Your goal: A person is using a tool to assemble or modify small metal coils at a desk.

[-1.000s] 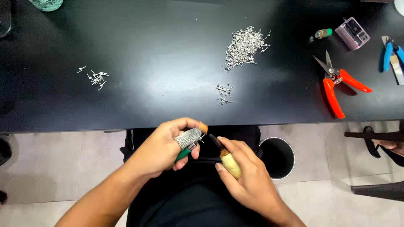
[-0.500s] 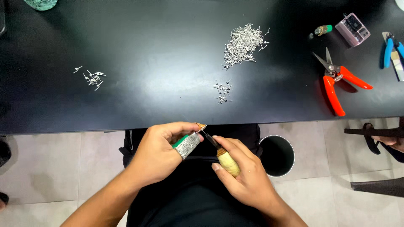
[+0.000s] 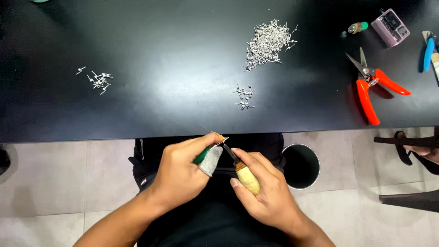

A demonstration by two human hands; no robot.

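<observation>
My left hand (image 3: 183, 171) hovers over my lap, just below the black table's front edge (image 3: 137, 130). It pinches a tiny silver metal piece (image 3: 222, 141) at the fingertips and wears a grey thumb guard (image 3: 211, 161) with a green band. My right hand (image 3: 265, 192) grips a small tool with a pale wooden handle (image 3: 247, 179). The tool's dark thin blade (image 3: 230, 153) points up to the metal piece. The two hands nearly touch.
On the table lie a big heap of small silver pieces (image 3: 268, 43), a small cluster (image 3: 243, 97) and another cluster (image 3: 98, 79) at left. Red-handled snips (image 3: 372, 87), a pink box (image 3: 390, 27), blue pliers (image 3: 428, 52) sit at right. A round bin (image 3: 299, 165) stands on the floor.
My left hand has turned slightly, so the thumb guard now points more downward. The tool blade stays at the small piece. Nothing on the table has moved.
</observation>
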